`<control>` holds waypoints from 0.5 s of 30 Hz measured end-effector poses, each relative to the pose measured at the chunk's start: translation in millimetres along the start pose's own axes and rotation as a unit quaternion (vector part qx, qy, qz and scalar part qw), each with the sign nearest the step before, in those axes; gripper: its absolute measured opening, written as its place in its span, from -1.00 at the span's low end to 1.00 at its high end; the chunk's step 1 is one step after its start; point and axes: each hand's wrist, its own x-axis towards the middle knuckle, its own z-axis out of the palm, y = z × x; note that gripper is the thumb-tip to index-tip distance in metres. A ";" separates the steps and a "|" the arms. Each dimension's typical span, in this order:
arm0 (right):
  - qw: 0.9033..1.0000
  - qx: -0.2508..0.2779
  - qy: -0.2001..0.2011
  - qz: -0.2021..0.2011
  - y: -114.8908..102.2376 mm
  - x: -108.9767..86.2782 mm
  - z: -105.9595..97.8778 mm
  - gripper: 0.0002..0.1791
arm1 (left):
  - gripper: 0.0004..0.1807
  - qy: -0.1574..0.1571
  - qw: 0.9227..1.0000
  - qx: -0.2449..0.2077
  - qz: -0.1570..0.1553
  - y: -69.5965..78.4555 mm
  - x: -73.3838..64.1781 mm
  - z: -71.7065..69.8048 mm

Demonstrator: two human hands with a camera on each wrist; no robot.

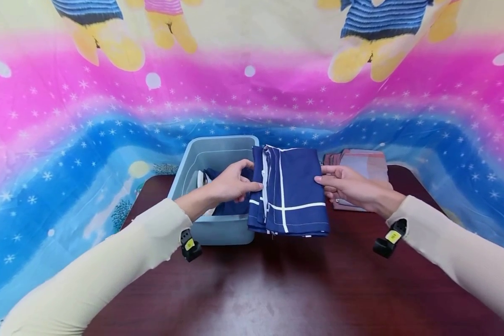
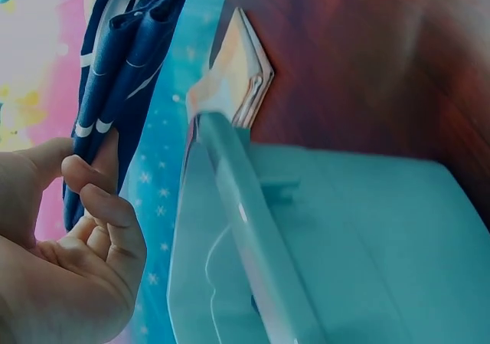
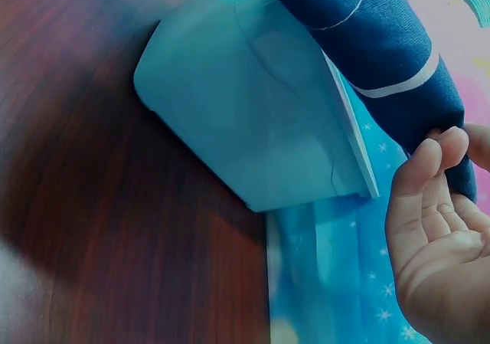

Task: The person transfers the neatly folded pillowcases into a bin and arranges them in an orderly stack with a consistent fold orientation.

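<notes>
A folded navy cloth with white lines (image 1: 298,186) hangs in the air in front of me, just right of the grey-blue plastic bin (image 1: 222,230). My left hand (image 1: 234,181) pinches its left edge between thumb and fingers. On the opposite edge my right hand (image 1: 348,186) grips it the same way. In the left wrist view the cloth's folded layers (image 2: 126,68) show between thumb and fingers. The right wrist view shows a rounded fold (image 3: 390,60) held by my fingertips. Inside the bin lie more dark blue cloth (image 1: 231,207) and something white, partly hidden by my left hand.
A folded pinkish-grey checked cloth (image 1: 363,163) lies at the table's back right, partly behind my right hand. The dark red-brown table (image 1: 252,289) spreads below. A printed curtain (image 1: 252,98) hangs behind the table. Each wrist wears a black strap with a small camera.
</notes>
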 end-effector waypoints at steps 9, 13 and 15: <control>1.000 0.018 0.005 0.000 -8.0 17.4 11.9 -0.33 | -0.28 0.005 1.000 0.021 -0.016 -4.1 -0.7 -20.4; 1.000 0.014 0.012 0.005 -13.3 23.9 17.5 -0.26 | -0.28 0.007 0.999 0.025 -0.027 -5.6 -1.8 -29.1; 1.000 0.011 0.015 0.004 -16.0 27.1 19.8 -0.20 | -0.27 0.007 0.999 0.026 -0.029 -6.9 -2.1 -34.0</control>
